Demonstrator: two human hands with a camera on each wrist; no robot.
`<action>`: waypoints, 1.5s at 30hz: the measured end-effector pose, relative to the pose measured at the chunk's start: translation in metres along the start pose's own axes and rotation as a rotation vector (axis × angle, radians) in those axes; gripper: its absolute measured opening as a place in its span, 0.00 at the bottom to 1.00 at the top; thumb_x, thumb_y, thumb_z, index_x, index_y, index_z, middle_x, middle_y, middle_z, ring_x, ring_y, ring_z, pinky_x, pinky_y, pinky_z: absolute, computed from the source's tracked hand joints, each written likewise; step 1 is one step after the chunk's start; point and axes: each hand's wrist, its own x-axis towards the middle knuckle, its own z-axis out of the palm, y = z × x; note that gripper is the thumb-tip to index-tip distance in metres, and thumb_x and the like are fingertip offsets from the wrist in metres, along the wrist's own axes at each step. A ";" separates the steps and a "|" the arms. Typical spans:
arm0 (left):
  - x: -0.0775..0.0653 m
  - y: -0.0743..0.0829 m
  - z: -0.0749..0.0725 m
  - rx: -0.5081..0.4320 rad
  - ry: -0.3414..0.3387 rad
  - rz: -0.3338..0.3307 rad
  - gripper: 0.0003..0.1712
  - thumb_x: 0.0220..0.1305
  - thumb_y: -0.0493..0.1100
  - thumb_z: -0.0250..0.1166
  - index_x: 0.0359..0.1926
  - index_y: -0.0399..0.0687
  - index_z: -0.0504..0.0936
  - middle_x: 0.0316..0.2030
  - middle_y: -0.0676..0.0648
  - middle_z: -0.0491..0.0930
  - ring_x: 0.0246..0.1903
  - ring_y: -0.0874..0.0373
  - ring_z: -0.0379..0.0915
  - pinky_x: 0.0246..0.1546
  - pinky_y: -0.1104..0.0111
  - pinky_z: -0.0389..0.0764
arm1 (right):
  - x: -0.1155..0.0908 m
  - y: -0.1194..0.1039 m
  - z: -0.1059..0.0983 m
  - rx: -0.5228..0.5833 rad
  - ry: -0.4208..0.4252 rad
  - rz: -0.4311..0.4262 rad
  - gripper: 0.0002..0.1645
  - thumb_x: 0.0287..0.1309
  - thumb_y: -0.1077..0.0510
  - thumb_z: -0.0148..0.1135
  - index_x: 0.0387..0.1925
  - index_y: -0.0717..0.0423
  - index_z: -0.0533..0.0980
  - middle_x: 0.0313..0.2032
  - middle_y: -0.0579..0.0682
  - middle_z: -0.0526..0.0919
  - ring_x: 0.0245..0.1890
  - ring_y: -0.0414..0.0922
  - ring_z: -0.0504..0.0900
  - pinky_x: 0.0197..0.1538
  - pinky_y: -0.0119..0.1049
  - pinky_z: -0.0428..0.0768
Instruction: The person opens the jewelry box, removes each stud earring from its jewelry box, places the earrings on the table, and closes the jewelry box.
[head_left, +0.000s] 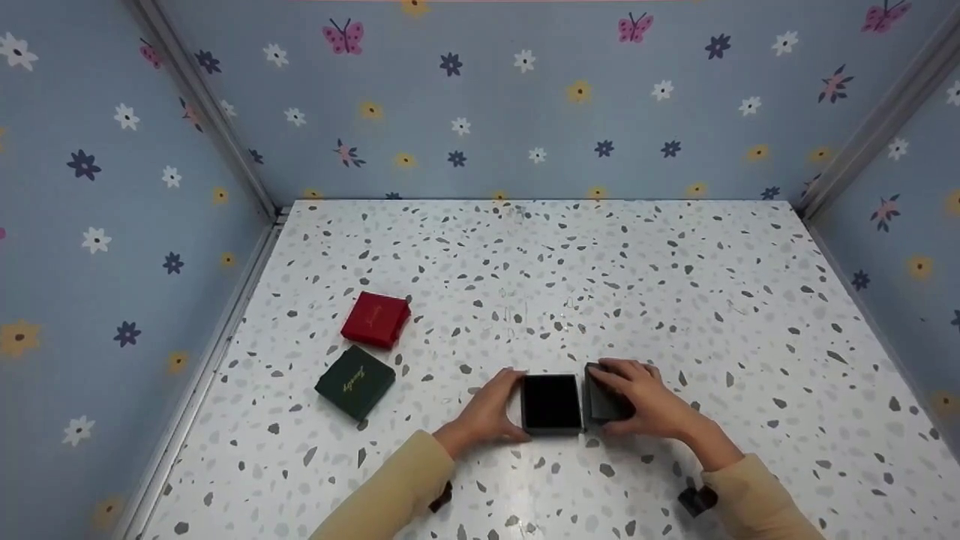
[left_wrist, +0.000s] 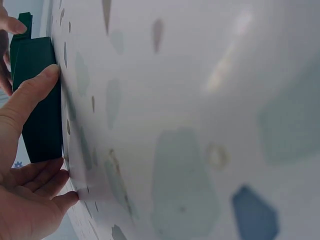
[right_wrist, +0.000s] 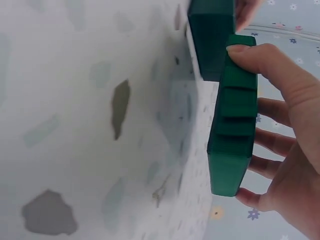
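A small dark green box (head_left: pixel 551 431) with a black inside sits on the table, its top side uncovered. Around its left part lies my left hand (head_left: pixel 487 412); in the left wrist view the thumb rests on the near wall of the green box (left_wrist: pixel 45 115) and the fingers touch its left end. Just right of the box, my right hand (head_left: pixel 645 401) grips a dark green ridged piece (head_left: pixel 609 403). The right wrist view shows stepped ridges on this green ridged piece (right_wrist: pixel 235 115), with the thumb across one end and fingers behind. Whether it is a lid or an insert, I cannot tell.
To the left lie a red box (head_left: pixel 375 320) and, nearer, a closed dark green box (head_left: pixel 356 382) with gold lettering. The speckled white table (head_left: pixel 525 262) meets a flowered blue panel (head_left: pixel 525 97) at the back, with similar panels at both sides.
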 end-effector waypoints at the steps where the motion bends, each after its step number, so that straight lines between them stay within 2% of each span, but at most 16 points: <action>1: 0.000 0.000 0.000 -0.001 0.000 0.004 0.54 0.24 0.44 0.78 0.57 0.37 0.62 0.51 0.46 0.66 0.52 0.55 0.63 0.57 0.68 0.61 | 0.001 -0.002 -0.002 0.007 -0.001 0.000 0.50 0.33 0.48 0.72 0.61 0.57 0.63 0.58 0.58 0.62 0.56 0.53 0.61 0.51 0.56 0.55; 8: -0.001 0.001 -0.001 -0.003 0.002 0.025 0.54 0.24 0.44 0.78 0.57 0.35 0.62 0.49 0.46 0.67 0.50 0.56 0.64 0.56 0.69 0.62 | 0.007 -0.014 -0.009 0.044 -0.006 0.003 0.50 0.32 0.51 0.72 0.61 0.53 0.62 0.59 0.56 0.61 0.57 0.52 0.60 0.50 0.53 0.56; 16: -0.002 0.000 0.001 0.003 0.007 0.031 0.54 0.25 0.43 0.78 0.57 0.35 0.62 0.50 0.46 0.66 0.51 0.56 0.63 0.56 0.70 0.62 | 0.015 -0.023 -0.004 0.067 -0.002 -0.047 0.49 0.34 0.48 0.71 0.62 0.53 0.62 0.59 0.57 0.61 0.58 0.51 0.60 0.51 0.52 0.56; 22: -0.003 0.000 0.000 -0.033 0.010 0.042 0.53 0.25 0.42 0.78 0.57 0.35 0.62 0.50 0.46 0.67 0.51 0.56 0.64 0.56 0.69 0.63 | 0.020 -0.030 0.001 0.094 -0.014 -0.067 0.50 0.35 0.47 0.71 0.62 0.53 0.61 0.59 0.57 0.60 0.58 0.51 0.59 0.52 0.53 0.56; 35: -0.001 -0.003 0.001 -0.037 0.007 0.060 0.52 0.27 0.44 0.78 0.57 0.36 0.62 0.50 0.47 0.67 0.49 0.57 0.64 0.54 0.70 0.65 | 0.036 -0.043 0.013 0.040 -0.038 -0.114 0.49 0.36 0.45 0.70 0.62 0.54 0.62 0.59 0.56 0.61 0.57 0.50 0.60 0.53 0.51 0.58; 45: 0.000 -0.004 0.000 -0.028 0.006 0.072 0.51 0.26 0.43 0.77 0.57 0.43 0.63 0.50 0.48 0.67 0.49 0.58 0.64 0.55 0.70 0.64 | 0.044 -0.047 0.019 0.037 -0.014 -0.141 0.50 0.34 0.45 0.71 0.61 0.55 0.62 0.58 0.57 0.63 0.56 0.50 0.61 0.50 0.48 0.60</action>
